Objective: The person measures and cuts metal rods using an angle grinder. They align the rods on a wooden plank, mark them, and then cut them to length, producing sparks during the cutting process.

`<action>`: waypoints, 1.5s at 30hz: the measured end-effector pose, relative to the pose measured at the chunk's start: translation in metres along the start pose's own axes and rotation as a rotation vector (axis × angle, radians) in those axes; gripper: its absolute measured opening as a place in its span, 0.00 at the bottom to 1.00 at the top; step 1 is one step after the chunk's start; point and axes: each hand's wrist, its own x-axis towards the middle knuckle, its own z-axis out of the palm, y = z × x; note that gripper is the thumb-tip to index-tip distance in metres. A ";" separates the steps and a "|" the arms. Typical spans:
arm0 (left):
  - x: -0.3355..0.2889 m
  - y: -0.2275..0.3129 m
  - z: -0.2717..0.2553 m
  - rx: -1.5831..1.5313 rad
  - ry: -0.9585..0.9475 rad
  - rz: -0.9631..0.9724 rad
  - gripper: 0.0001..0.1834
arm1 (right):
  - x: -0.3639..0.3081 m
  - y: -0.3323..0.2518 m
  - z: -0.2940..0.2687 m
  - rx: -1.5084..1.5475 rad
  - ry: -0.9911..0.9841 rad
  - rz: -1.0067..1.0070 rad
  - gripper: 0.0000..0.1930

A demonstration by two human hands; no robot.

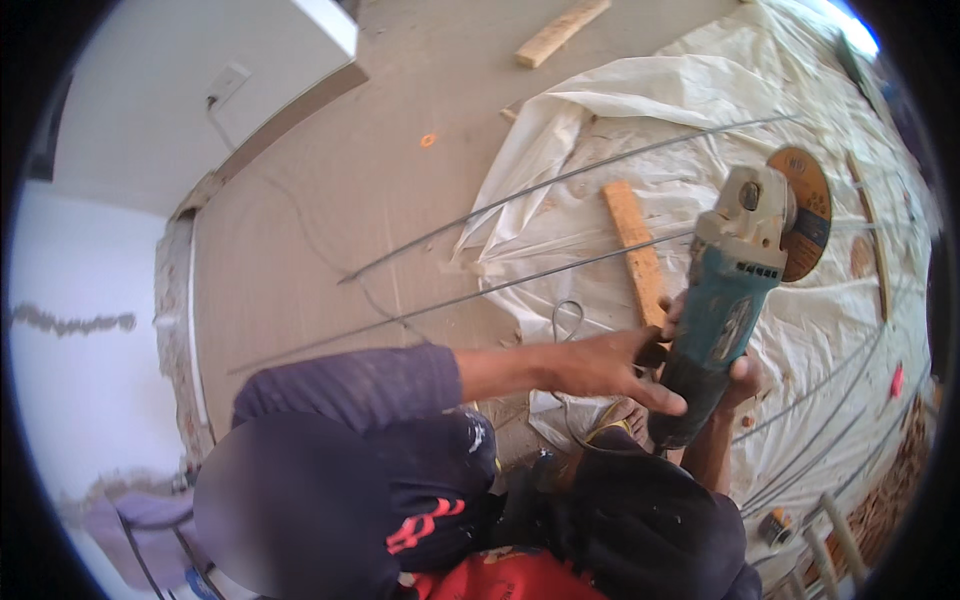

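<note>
A teal and grey angle grinder (722, 315) is held up in front of me, tilted with its head toward the upper right. Its orange-brown cutting disc (810, 215) has a dark band at the edge. My right hand (742, 385) is wrapped round the body from behind, mostly hidden by the tool. From the left, my left hand (612, 368) closes on the side of the grinder's rear part, thumb along the dark housing. Two long thin steel rods (540, 277) lie beyond my hands.
A crumpled whitish plastic sheet (680, 90) covers the floor on the right. A wooden board (632, 235) lies on it, another wood piece (562, 32) farther off. More rods (820, 440) lie at right. A white cabinet (200, 80) stands at left; a cable (300, 205) crosses the floor.
</note>
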 end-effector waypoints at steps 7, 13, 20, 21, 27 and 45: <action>-0.003 0.013 0.019 0.115 0.054 0.268 0.39 | -0.020 -0.039 0.055 -0.579 0.073 -0.090 0.56; -0.022 -0.030 0.019 0.375 0.520 0.115 0.39 | -0.046 0.038 0.075 -0.645 0.656 -0.163 0.28; 0.006 -0.024 0.042 0.447 0.354 0.198 0.43 | -0.056 0.004 0.075 -0.290 0.810 -0.067 0.25; 0.004 -0.022 0.040 0.453 0.303 0.201 0.44 | -0.059 -0.002 0.073 -0.229 0.741 -0.069 0.27; 0.024 0.005 0.018 -0.063 -0.267 -0.018 0.40 | -0.061 -0.029 0.055 -0.338 0.275 -0.255 0.41; 0.100 -0.100 0.079 0.546 0.512 -0.026 0.37 | -0.087 0.031 -0.088 0.334 0.482 -0.118 0.35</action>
